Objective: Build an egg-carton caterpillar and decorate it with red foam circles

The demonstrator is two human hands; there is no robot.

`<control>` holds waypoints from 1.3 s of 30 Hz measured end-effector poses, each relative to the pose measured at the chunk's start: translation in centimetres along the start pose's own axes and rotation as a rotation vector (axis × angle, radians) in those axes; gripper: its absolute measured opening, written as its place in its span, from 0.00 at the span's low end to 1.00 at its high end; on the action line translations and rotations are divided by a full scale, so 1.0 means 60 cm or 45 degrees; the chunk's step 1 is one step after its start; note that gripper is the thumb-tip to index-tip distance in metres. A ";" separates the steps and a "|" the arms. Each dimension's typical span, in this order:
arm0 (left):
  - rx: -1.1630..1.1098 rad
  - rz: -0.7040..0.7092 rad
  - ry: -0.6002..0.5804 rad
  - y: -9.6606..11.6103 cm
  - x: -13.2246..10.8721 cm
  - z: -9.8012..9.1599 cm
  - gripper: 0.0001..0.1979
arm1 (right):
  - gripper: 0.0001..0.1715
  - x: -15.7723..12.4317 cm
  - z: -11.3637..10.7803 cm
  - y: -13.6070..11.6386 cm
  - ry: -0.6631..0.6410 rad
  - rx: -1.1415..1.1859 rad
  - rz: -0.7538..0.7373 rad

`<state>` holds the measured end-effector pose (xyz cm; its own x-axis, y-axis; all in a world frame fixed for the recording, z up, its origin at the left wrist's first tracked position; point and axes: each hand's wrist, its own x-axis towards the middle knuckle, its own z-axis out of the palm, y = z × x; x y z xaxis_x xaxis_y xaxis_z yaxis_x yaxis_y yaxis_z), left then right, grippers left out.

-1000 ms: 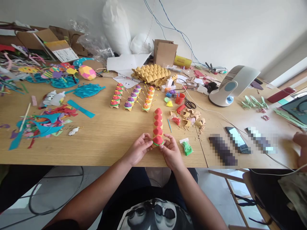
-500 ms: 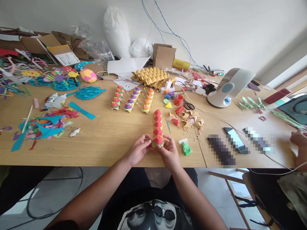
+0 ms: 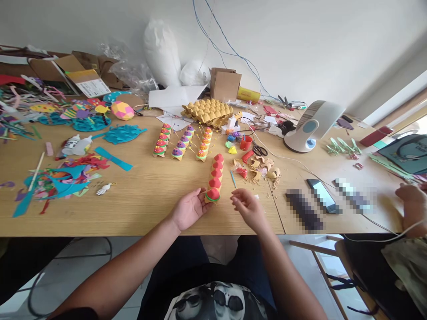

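My left hand (image 3: 191,208) grips the near end of a strip cut from an egg carton (image 3: 214,180). Its row of bumps is covered in red clay, and a thin green band runs round the nearest bump. To the right of the strip, my right hand (image 3: 248,206) is apart from it, fingers loosely bent and nothing visible in them. That hand hides most of a small clear bag. Beyond the strip stand three finished-looking caterpillar strips: a red and green one (image 3: 162,141), a purple one (image 3: 183,143) and an orange one (image 3: 204,144), with pins stuck in them.
Right of the strip lie a blue stick (image 3: 232,178), black scissors (image 3: 259,150), a red cup (image 3: 246,142) and carton scraps (image 3: 263,168). A white fan (image 3: 312,126) stands farther right, near phones (image 3: 323,196). Another person's hand (image 3: 412,200) rests at the right edge. Coloured scraps (image 3: 63,182) lie left.
My right hand has let go of the strip and moved right, over the bag of green clay. My left hand keeps hold of the strip, which now leans slightly.
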<state>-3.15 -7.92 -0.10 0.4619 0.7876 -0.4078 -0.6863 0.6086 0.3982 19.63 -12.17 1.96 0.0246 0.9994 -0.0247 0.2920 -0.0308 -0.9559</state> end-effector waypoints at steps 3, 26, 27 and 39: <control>-0.051 -0.033 0.049 0.007 0.001 0.017 0.10 | 0.08 0.048 -0.041 -0.028 0.079 -0.680 -0.098; 0.086 -0.220 0.129 0.037 0.090 0.063 0.15 | 0.12 0.184 -0.027 -0.065 0.253 -0.776 -0.048; 0.078 -0.217 0.128 0.034 0.091 0.062 0.14 | 0.17 0.181 -0.030 -0.063 0.282 -0.458 -0.113; -0.001 -0.224 0.083 0.025 0.105 0.042 0.10 | 0.21 0.185 -0.004 -0.025 0.226 0.729 -0.144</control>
<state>0.14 -1.82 0.02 0.5374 0.6612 -0.5235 -0.5986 0.7363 0.3155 19.70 -1.04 3.23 0.1972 0.9764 0.0880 -0.2569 0.1381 -0.9565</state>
